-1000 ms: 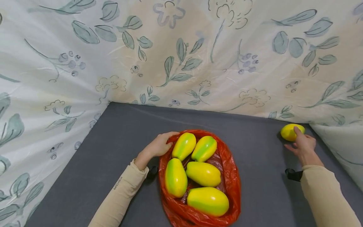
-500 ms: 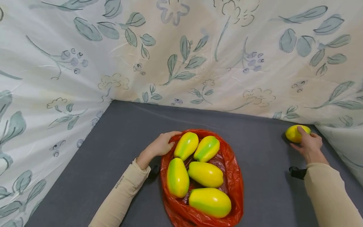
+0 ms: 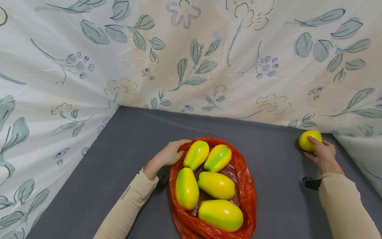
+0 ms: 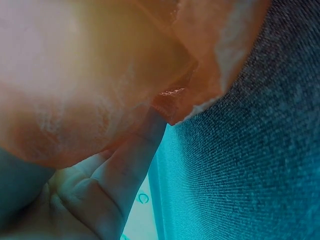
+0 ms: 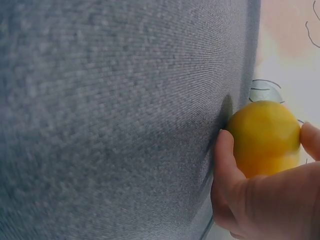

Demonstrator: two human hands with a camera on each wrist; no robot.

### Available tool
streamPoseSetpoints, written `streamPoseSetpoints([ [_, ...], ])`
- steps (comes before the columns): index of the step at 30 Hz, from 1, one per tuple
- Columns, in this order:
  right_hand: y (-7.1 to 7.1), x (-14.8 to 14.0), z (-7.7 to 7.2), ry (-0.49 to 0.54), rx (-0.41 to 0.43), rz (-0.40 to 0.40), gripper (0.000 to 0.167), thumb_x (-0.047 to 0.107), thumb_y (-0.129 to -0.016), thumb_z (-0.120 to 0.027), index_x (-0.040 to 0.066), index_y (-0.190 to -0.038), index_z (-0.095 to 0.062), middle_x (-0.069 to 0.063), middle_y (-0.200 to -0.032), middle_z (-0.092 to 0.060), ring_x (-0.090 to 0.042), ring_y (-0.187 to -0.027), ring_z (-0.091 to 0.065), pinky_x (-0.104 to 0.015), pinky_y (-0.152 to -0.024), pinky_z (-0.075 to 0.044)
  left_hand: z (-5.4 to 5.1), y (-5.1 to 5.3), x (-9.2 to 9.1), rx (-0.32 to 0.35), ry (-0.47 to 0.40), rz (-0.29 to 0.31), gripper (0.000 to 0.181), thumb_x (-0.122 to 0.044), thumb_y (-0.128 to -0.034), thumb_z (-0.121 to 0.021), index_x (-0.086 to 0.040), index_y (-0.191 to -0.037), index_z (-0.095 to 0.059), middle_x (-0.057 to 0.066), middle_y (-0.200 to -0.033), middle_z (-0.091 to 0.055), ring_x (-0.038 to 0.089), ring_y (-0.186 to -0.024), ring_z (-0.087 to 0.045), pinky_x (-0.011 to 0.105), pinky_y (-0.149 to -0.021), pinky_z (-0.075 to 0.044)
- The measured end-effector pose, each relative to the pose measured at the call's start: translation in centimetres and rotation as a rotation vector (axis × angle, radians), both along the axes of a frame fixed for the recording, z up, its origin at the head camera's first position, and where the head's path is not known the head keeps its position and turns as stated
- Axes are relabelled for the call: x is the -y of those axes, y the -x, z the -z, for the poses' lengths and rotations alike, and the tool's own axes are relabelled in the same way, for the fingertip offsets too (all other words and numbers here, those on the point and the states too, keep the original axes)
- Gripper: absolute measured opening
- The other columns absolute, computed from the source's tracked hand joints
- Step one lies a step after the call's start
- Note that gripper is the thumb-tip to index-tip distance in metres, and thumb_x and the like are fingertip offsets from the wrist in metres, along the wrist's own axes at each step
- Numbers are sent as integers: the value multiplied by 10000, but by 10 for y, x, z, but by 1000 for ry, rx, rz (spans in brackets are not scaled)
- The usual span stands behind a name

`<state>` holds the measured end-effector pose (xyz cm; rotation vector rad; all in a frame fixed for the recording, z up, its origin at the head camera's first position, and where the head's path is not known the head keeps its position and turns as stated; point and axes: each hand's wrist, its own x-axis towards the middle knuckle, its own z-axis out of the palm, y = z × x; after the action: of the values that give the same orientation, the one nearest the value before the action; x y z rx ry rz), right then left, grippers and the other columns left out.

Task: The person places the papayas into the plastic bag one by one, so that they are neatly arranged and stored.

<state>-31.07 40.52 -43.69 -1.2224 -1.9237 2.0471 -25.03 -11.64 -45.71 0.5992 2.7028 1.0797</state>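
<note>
A red plastic bag (image 3: 246, 186) lies with its mouth spread, several yellow-green papayas (image 3: 216, 184) inside it. At the bag's upper left rim, my left hand (image 3: 167, 153) pinches the plastic; the left wrist view shows the hand (image 4: 107, 192) under the bag (image 4: 200, 75), its fingertips partly hidden. Far to the right, my right hand (image 3: 324, 154) grips a single papaya (image 3: 307, 139) near the back edge of the grey surface. In the right wrist view this papaya (image 5: 265, 135) sits between the fingers and thumb of the hand (image 5: 275, 202).
A dark grey cloth surface (image 3: 277, 166) spreads under everything. Floral sheets (image 3: 191, 59) rise like walls at the back and at both sides. The right sheet (image 3: 358, 152) comes close to my right hand. A black wrist device (image 3: 311, 183) is on the right wrist.
The papaya in my right hand has turned, so that it now looks rounder and more end-on. My left hand and the bag have stayed in place; the view shifted slightly.
</note>
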Motion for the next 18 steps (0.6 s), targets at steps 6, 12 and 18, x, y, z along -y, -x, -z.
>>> streamPoseSetpoints([
  [6, 3, -5, 5, -1, 10, -26, 1092, 442, -721, -765, 297, -1538, -54, -7, -1553, -64, -193, -1370, -161, -304, -649, -557, -2, -1, 0, -2, 4, 3, 498, 45, -925, -534, -63, -1405, -456, 161, -1352, -502, 163, -538, -458, 298, -712, -471],
  [12, 0, -6, 4, 43, -56, -64, 1147, 369, -687, -826, 281, -1540, -64, 83, -1301, -319, -113, -1155, -373, -261, -527, -527, 0, 0, 0, 4, 5, -6, 501, 47, -925, -531, -68, -1406, -456, 158, -1355, -499, 158, -565, -473, 288, -697, -471],
  [18, 2, -4, 5, 24, -80, -92, 1128, 348, -715, -813, 280, -1539, -45, 34, -1480, -185, -100, -1229, -319, -200, -547, -501, 1, -1, 0, -4, 3, -10, 493, 52, -922, -528, -57, -1398, -464, 159, -1351, -503, 181, -670, -517, 302, -717, -467],
])
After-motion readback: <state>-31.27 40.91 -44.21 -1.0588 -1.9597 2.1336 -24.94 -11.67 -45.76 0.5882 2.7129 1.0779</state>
